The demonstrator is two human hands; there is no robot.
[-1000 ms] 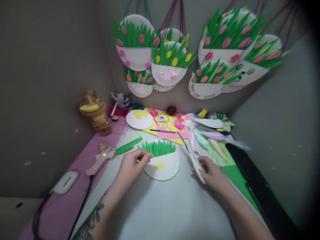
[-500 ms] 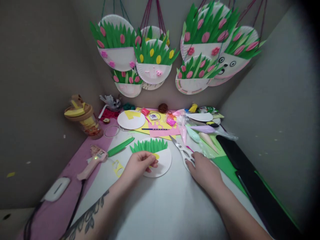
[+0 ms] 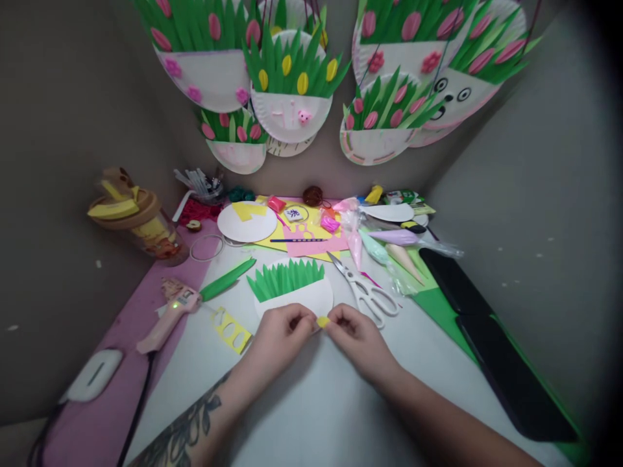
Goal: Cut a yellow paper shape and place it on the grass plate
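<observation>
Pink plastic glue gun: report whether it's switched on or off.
On, apparently: the pink plastic glue gun shows a small, glowing yellow-green light on its side. Whether it is hot, the picture cannot tell.

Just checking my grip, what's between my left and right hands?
A small yellow piece, which the left hand and the right hand both pinch; the head view shows it.
</observation>
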